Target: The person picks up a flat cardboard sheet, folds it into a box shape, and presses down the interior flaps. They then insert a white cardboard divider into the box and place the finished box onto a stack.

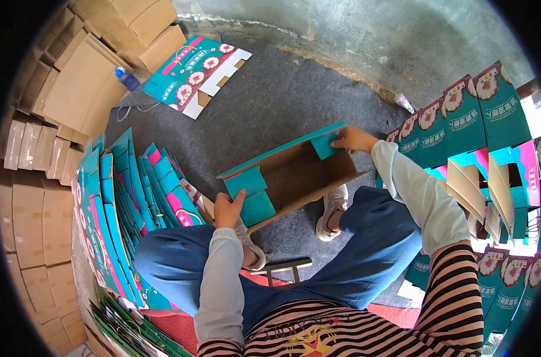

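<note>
A long teal cardboard box (306, 172) stands between my knees, its brown inside facing up and one long wall upright at the far side. My left hand (227, 211) is closed on its left end, thumb against the teal end flaps (249, 196), which are folded inward. At the far right corner, my right hand (356, 140) is closed on the box, fingertips on a smaller teal flap (324, 146). The undersides of both hands' grips are partly hidden.
Flattened teal cartons (127, 196) lean in a stack at left. A flat printed carton (193, 74) lies on the dark floor mat (270, 89). Formed boxes (467, 119) stand at right. Brown cartons (38, 226) line the left side, near a blue bottle (126, 78).
</note>
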The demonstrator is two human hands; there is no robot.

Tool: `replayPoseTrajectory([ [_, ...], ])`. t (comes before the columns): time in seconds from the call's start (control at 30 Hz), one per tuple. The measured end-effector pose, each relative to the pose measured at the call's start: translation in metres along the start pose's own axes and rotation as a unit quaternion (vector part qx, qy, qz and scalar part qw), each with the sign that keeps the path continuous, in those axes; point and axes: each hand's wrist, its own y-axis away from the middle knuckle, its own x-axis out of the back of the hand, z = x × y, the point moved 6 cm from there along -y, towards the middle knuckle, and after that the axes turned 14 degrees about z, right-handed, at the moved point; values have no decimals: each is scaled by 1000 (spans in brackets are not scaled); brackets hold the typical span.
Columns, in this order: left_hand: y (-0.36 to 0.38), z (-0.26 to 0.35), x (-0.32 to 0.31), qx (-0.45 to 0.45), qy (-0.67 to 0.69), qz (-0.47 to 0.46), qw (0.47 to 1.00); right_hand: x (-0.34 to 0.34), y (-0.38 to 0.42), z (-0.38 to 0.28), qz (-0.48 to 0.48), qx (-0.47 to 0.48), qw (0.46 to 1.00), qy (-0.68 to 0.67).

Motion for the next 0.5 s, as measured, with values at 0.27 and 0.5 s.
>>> replayPoseTrajectory([
  [0.27, 25, 82, 31, -178, 44, 33, 983, 50, 50, -70, 178, 130, 932, 289],
  [0.5, 50, 107, 38, -280, -74, -9, 957, 19, 63, -113, 159, 341, 859, 347],
])
